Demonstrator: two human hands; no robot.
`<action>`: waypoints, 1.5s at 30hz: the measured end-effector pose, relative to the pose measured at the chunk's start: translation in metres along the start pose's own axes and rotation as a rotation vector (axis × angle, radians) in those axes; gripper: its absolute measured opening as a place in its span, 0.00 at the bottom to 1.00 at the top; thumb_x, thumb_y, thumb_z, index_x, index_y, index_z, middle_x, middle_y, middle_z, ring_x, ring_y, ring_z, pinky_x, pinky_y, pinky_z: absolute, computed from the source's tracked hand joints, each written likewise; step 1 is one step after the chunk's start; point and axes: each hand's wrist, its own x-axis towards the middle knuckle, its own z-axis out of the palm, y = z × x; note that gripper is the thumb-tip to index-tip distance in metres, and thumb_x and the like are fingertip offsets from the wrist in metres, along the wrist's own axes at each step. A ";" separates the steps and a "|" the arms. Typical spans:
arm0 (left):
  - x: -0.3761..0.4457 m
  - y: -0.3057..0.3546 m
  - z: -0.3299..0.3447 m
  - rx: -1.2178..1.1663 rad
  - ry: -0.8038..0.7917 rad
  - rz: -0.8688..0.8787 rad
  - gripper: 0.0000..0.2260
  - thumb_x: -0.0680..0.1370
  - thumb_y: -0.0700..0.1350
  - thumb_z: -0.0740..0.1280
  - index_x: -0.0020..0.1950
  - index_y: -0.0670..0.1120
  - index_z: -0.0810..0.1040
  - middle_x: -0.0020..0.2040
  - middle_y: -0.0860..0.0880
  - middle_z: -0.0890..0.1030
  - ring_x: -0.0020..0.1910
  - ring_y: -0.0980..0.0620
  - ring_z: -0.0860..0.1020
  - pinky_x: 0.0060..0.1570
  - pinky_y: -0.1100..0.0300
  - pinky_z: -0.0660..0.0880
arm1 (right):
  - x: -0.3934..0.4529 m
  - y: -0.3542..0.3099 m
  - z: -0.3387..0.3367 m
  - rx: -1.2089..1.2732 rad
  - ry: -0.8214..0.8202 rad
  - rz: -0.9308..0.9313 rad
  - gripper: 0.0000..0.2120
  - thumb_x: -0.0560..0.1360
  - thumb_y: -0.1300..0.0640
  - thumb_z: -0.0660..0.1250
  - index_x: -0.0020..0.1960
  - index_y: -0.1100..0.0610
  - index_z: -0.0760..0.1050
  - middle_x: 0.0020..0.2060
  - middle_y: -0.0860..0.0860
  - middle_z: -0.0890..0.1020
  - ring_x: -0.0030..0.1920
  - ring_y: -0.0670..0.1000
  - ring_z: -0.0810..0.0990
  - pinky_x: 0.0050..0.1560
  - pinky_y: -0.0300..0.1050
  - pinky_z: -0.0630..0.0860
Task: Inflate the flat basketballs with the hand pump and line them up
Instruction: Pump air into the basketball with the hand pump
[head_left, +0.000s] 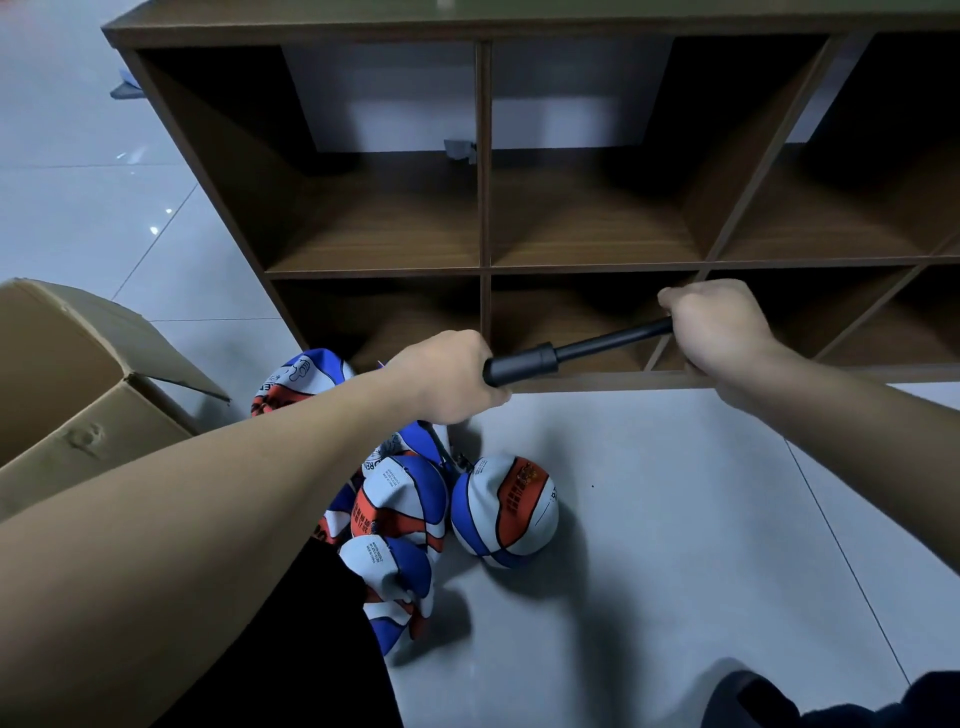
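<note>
**Ana:** Down on the pale floor tiles (675, 493), in front of the wooden cubby shelf (483, 156), the person has both hands on the black hand pump (566, 353). The left hand (447, 379) is closed tight round the barrel, the right hand (717, 332) fisted over the handle, with the thin rod drawn well out between them.

**Ben:** And the balls?

**Ana:** One basketball (504, 512) sits rounded just below the pump, with a thin hose (441, 452) running down towards it from the barrel. Beside it, a heap of flat basketballs (395, 525) lies crumpled, near an open cardboard box (88, 395).

**Ben:** What might go wrong?

**Ana:** Nothing steadies that ball. A hard push on the rod could jerk the hose, and the needle might pull free or bend in the valve. A round ball on glossy tile would probably roll off.

**Ben:** Materials?

**Ana:** Matte plastic on the pump: fat cylinder, slim rod. The balls are panelled blue, white and orange, with printed lettering; the flat ones fold like limp bowls. The shelf is dark wood-grain, its compartments square and bare.
</note>
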 end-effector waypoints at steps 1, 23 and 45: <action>0.000 0.004 0.002 0.006 0.010 0.006 0.14 0.78 0.57 0.73 0.38 0.51 0.77 0.32 0.51 0.79 0.32 0.49 0.79 0.33 0.57 0.70 | -0.001 0.000 0.002 0.001 0.020 0.010 0.11 0.80 0.54 0.66 0.41 0.58 0.75 0.33 0.57 0.72 0.34 0.58 0.73 0.39 0.53 0.71; -0.011 0.034 0.009 0.126 0.125 0.078 0.13 0.79 0.56 0.69 0.38 0.52 0.75 0.34 0.51 0.79 0.32 0.48 0.79 0.31 0.58 0.71 | -0.058 0.010 0.064 0.062 -0.098 -0.020 0.18 0.86 0.55 0.61 0.37 0.55 0.68 0.35 0.53 0.71 0.35 0.54 0.70 0.34 0.45 0.66; -0.004 0.016 0.004 0.073 0.094 0.022 0.12 0.79 0.55 0.70 0.38 0.53 0.74 0.34 0.52 0.80 0.32 0.50 0.79 0.31 0.59 0.69 | -0.004 -0.001 -0.006 -0.080 0.010 -0.012 0.13 0.81 0.57 0.64 0.39 0.63 0.73 0.32 0.56 0.70 0.33 0.58 0.70 0.35 0.49 0.65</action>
